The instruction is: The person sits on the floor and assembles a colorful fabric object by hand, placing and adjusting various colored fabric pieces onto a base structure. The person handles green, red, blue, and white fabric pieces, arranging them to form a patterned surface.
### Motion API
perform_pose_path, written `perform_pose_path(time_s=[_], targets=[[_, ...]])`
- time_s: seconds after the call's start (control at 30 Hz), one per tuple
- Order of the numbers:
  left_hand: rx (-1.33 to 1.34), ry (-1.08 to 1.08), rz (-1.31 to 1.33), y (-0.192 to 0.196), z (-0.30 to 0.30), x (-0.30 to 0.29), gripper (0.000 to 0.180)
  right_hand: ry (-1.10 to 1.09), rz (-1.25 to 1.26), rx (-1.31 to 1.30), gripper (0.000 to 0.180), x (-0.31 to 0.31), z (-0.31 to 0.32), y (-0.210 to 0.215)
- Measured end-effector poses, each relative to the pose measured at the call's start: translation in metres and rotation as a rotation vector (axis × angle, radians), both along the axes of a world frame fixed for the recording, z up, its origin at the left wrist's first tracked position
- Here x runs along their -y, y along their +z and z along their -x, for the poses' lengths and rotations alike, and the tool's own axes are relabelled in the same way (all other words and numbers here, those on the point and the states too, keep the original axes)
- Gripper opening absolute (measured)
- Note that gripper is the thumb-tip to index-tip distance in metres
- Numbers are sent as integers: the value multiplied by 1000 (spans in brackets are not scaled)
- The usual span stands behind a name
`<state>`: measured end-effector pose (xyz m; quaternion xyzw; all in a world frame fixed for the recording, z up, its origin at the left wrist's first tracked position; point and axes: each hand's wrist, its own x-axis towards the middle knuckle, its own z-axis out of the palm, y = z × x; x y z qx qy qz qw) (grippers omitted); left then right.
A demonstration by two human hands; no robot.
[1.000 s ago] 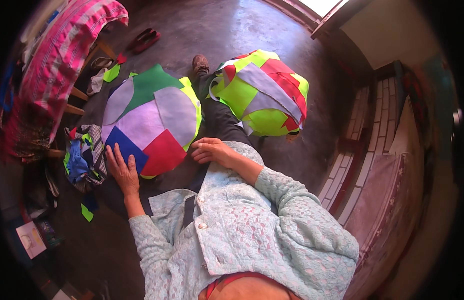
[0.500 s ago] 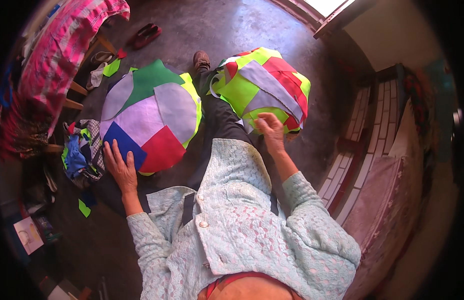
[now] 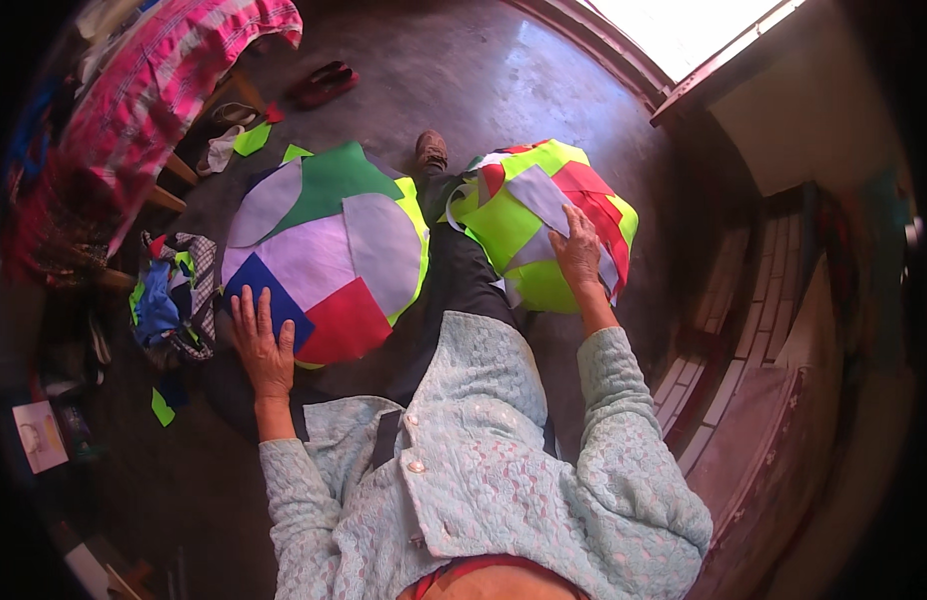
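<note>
Two round piles of fabric pieces lie in front of me, one on each side of my outstretched leg. On the left pile are a lilac piece (image 3: 306, 252), a green piece (image 3: 334, 188), a grey piece (image 3: 384, 240), a red piece (image 3: 346, 322) and a blue piece (image 3: 269, 300). My left hand (image 3: 261, 345) rests flat on the blue piece's near edge, fingers stretched out. Over the right pile, with grey, red and lime-yellow pieces (image 3: 507, 228), my right hand (image 3: 579, 250) reaches with fingers loosely extended, touching the grey strip (image 3: 541, 196) on top. Its fingertips show nothing held.
A checked bag of cloth scraps (image 3: 174, 295) stands left of the left pile. Pink plaid cloth (image 3: 174, 100) drapes over wooden furniture at the upper left. Dark red shoes (image 3: 324, 85) lie on the floor. A slatted bench (image 3: 729, 340) runs along the right.
My right hand has moved from the near edge of the right pile up onto its top, fingers unfolding. My left hand stays on the blue piece. The whole view has shifted slightly.
</note>
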<state>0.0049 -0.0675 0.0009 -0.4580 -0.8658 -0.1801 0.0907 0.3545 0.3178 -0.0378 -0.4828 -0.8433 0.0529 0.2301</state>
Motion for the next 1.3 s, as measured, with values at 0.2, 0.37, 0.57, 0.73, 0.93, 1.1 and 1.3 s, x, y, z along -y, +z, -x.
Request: perform_pose_path(time_s=[0.2,0.37,0.57,0.73,0.93,1.1,1.3], targets=[[41,3,-22,4,-2,2,55,38,-56,181,31,-14,-2,-35],[37,10,-37,4,-2,2,54,-66,9,-10,15,-26,-6,-39],[0,-1,-34,0,-1,5,56,-142,518,-760,22,-52,-25,-28],[-26,16,-42,2,-2,4,59,-154,625,-1022,20,-54,-45,-26],[-30,51,-109,10,-4,6,61,38,711,-1315,17,-38,-32,25],[21,15,-268,33,-19,-5,62,333,1054,-1501,21,31,24,82],[407,-331,-436,69,-72,-46,77,542,1708,-1298,28,133,96,110]])
